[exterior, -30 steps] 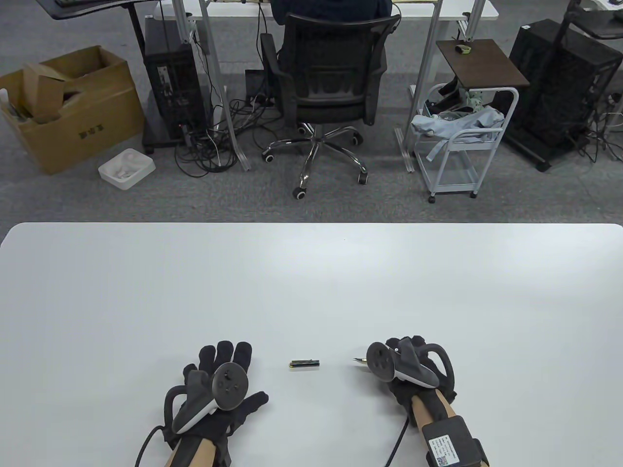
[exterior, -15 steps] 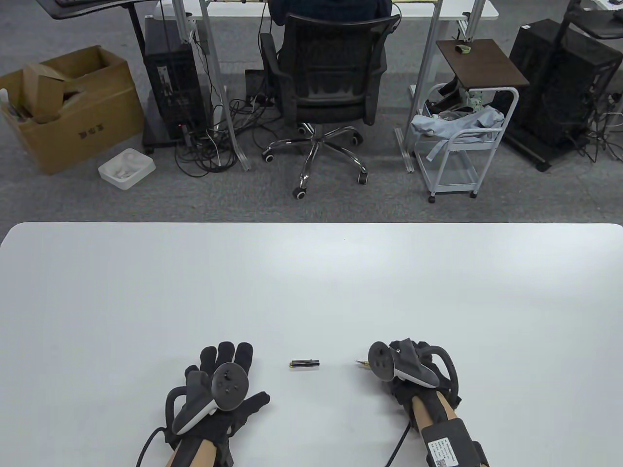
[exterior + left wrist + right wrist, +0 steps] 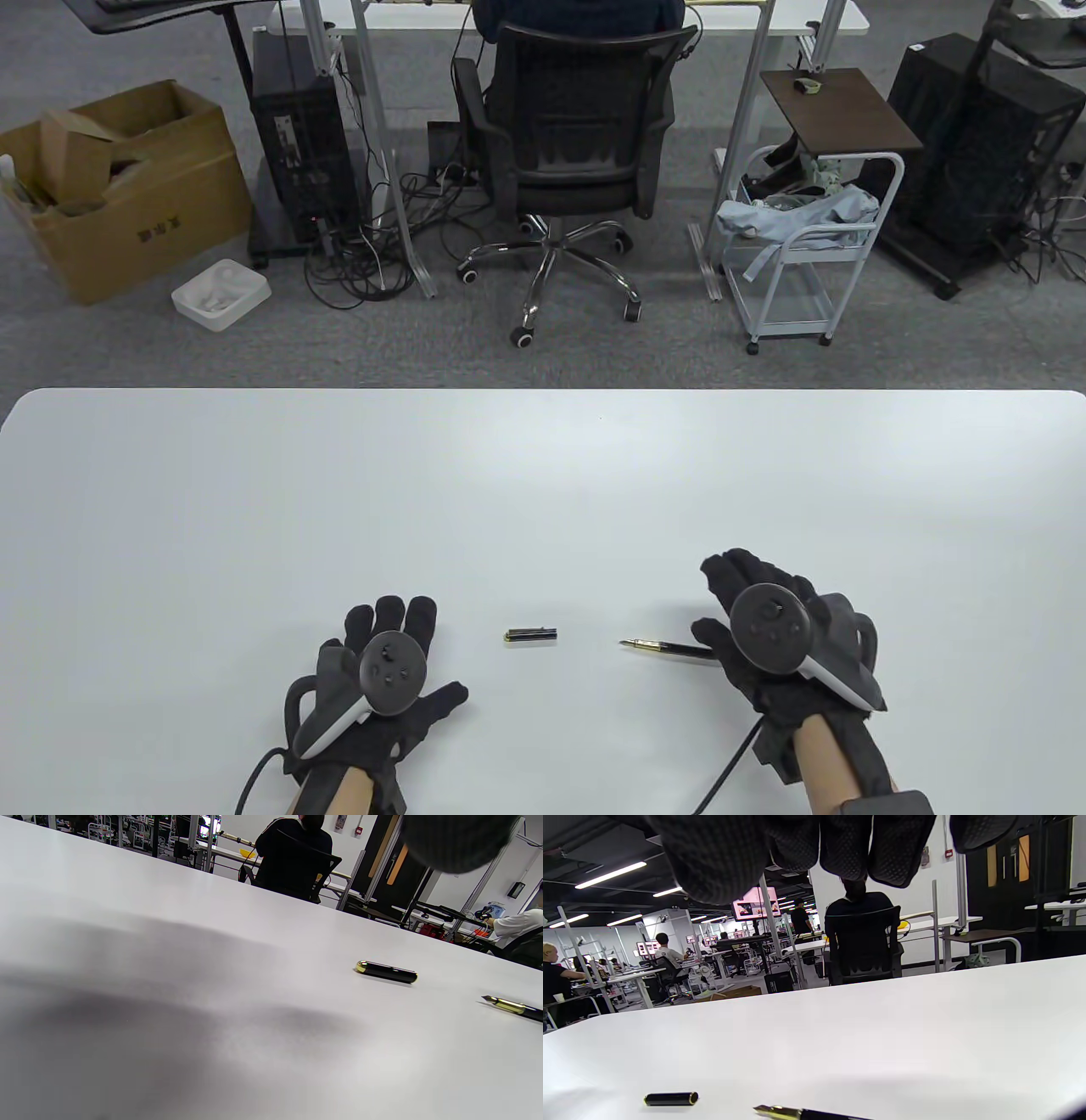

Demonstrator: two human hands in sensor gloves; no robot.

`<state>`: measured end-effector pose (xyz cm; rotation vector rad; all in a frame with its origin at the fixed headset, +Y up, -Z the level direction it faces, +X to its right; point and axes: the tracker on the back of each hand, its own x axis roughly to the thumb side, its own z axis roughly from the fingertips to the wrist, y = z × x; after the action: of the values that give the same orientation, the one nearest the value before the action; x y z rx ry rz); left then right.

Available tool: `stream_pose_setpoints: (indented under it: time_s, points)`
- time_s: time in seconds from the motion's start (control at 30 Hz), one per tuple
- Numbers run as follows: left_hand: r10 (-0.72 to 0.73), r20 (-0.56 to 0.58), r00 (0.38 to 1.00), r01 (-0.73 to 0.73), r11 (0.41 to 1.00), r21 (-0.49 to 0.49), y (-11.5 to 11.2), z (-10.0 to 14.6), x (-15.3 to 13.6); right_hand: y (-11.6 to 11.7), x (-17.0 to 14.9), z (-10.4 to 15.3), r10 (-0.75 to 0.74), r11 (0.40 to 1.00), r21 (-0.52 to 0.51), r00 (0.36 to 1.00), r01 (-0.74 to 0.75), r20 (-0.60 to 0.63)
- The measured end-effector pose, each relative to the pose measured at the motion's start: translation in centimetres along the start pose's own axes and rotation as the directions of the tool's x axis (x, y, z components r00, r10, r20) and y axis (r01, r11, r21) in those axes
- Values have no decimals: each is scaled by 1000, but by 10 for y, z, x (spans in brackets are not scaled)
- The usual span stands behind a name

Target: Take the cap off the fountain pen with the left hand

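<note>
The black fountain pen cap [image 3: 531, 634] with gold trim lies on the white table [image 3: 543, 492], also in the left wrist view [image 3: 386, 971] and the right wrist view [image 3: 671, 1099]. The uncapped fountain pen [image 3: 666, 649] lies to its right, gold nib pointing left; it also shows in the left wrist view [image 3: 511, 1007] and the right wrist view [image 3: 797, 1113]. My left hand [image 3: 390, 654] rests flat on the table, fingers spread, left of the cap and apart from it. My right hand [image 3: 755, 620] is open, just right of the pen, its thumb next to the barrel.
Beyond the table's far edge stand an office chair [image 3: 577, 153], a white cart [image 3: 806, 246], a cardboard box [image 3: 119, 187] and computer towers on the grey carpet.
My right hand has let go of the pen, opened and shifted right. The pen now lies on the table. The left hand and the cap have not moved.
</note>
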<state>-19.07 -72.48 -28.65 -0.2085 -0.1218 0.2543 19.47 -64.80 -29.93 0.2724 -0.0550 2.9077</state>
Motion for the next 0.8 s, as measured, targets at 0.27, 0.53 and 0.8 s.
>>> stream_pose_setpoints:
  time_s: [0.27, 0.53, 0.8]
  points:
    - [-1, 0, 1000, 1, 1000, 25, 1, 1, 0, 31, -36, 34, 13, 996, 87, 998, -8, -62]
    - [-16, -9, 1000, 16, 1000, 22, -1, -1, -1, 74, -62, 39, 64, 960, 280, 990, -27, -124]
    - [-19, -14, 1000, 19, 1000, 6, -3, 0, -1, 78, -73, 42, 27, 961, 276, 987, 19, -160]
